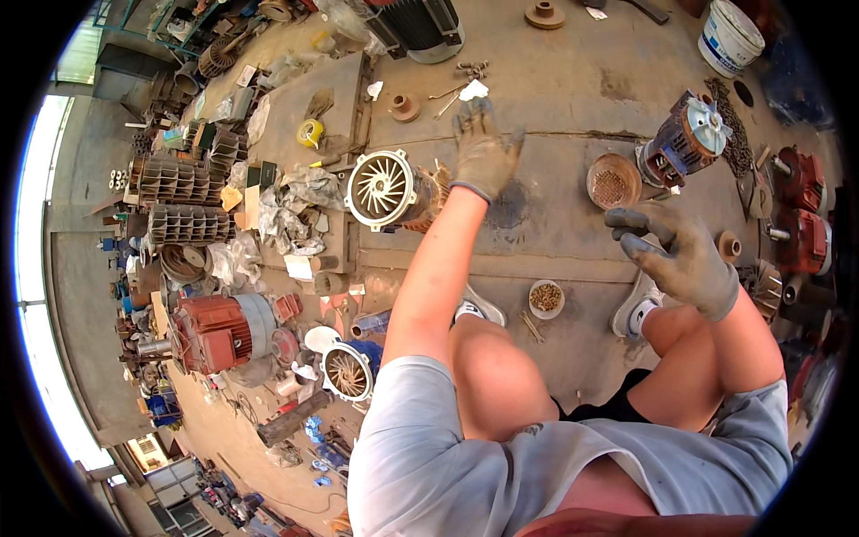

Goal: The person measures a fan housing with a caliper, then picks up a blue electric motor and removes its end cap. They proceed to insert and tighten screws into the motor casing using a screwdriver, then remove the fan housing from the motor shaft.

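My left hand [483, 152], in a dirty grey work glove, is stretched out over the metal floor plate with its fingers spread and nothing in it. Just beyond its fingertips lie a white scrap [474, 90] and a small wrench [447, 106]. To its left, a motor part with a silvery finned ring [382, 190] lies on its side. My right hand [693, 264], gloved too, hovers above my knee, fingers apart and loosely bent, with no object visible in it. Nearest to it are a round brown pan [594, 190] of small parts and a dark motor [673, 152] with a pale fan.
Between my feet stands a white bowl [558, 311] of small brass-coloured pieces. A large dark motor [420, 27] and a white bucket [729, 40] are at the far side. Red motors [801, 179] line the right; a big red-grey motor [224, 331] and clutter fill the left.
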A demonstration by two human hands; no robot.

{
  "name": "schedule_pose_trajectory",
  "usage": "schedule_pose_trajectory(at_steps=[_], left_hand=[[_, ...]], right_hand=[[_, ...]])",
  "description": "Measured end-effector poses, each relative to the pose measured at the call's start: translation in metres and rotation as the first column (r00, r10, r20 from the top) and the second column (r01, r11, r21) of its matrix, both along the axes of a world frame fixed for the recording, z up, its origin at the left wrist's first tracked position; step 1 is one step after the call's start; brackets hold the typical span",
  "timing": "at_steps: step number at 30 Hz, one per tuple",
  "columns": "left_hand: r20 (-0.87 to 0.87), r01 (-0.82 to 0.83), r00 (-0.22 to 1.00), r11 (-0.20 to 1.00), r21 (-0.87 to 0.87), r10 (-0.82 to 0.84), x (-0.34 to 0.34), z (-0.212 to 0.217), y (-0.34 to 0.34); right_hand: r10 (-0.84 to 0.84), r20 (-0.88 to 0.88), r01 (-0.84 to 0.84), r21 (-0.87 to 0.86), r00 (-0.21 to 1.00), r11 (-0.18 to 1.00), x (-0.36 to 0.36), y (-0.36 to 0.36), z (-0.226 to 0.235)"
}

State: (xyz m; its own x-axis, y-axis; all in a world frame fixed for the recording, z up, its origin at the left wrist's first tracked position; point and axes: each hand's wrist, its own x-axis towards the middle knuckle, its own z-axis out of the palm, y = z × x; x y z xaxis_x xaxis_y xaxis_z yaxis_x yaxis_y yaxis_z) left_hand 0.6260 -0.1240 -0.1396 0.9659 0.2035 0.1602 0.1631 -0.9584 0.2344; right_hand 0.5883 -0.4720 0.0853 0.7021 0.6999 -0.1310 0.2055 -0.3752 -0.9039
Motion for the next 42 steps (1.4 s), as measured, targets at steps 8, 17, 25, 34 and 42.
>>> schedule_pose_trajectory(at_steps=[8,17,25,34,42], left_hand=[[0.021,-0.355,0.933,0.911,0.211,0.359,-0.068,0.000,0.152],[-0.151,-0.117,0.955,0.791,0.601,0.256,-0.163,-0.010,0.205],[-0.211,-0.680,0.694,0.723,0.126,0.689,-0.172,-0.002,0.124],[-0.054,-0.276,0.860,0.552,0.786,0.507,-0.213,-0.044,0.198],[-0.615,-0.807,0.492,0.588,-0.055,0.617,-0.131,-0.002,0.105]], right_hand=[[-0.008,0.088,0.008,0.006,0.996,1.000,-0.006,-0.006,-0.011],[0.122,0.033,-0.115,-0.171,0.992,0.979,0.028,-0.027,0.003],[-0.141,0.077,0.158,-0.319,0.987,0.934,0.084,-0.129,-0.015],[-0.155,0.340,0.232,-0.199,0.927,0.952,0.078,-0.122,-0.015],[-0.427,0.283,0.420,0.088,0.859,0.903,0.060,-0.130,-0.032]])
